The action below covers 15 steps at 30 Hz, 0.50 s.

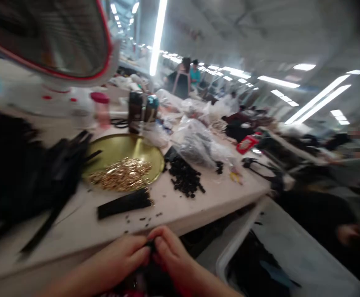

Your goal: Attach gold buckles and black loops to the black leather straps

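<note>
My left hand (128, 253) and my right hand (170, 251) meet at the table's front edge, fingers pinched together. Between the fingertips is a small black piece (150, 244), too blurred and covered to name. Just beyond them, a flat black strip (124, 204) lies on the table, with gold bits at its right end. Behind that strip sits a round gold tray (118, 144) bearing a heap of small gold metal pieces (124, 175). A pile of small black pieces (184, 177) lies to the right of the tray.
Black straps (59, 169) are heaped at the left. A round red-rimmed fan or mirror (107, 41) stands above them. Bottles (135, 111), a pink-lidded jar (101, 109) and plastic bags (195, 140) fill the back. A pale bin (229, 255) holds black items at right; another person's hand (348, 234) is beyond.
</note>
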{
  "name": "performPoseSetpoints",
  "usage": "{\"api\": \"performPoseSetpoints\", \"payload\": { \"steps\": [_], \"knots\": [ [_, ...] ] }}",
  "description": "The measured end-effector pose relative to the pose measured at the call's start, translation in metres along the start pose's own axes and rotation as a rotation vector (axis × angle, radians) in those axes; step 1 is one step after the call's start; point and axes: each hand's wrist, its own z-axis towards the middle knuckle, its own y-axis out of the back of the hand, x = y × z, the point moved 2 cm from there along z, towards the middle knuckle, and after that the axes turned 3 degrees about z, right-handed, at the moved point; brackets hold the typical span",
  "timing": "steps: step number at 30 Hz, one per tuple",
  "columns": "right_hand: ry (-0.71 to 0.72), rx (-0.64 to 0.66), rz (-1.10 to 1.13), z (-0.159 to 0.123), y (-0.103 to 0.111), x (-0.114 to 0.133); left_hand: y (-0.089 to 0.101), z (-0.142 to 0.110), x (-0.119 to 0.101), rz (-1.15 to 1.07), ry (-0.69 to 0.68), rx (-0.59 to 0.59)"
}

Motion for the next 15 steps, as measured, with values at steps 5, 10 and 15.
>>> {"api": "performPoseSetpoints", "payload": {
  "steps": [5,10,15],
  "knots": [
    [0.354,0.148,-0.301,0.015,0.001,0.003,0.025,-0.015,-0.008,0.013,0.081,0.078],
    [0.5,-0.028,-0.533,0.057,0.013,0.002,0.056,0.0,-0.006,0.386,0.013,-0.264],
    [0.489,-0.161,-0.744,0.105,0.018,-0.015,0.064,0.02,0.022,0.704,0.12,-0.486]
  ]
}}
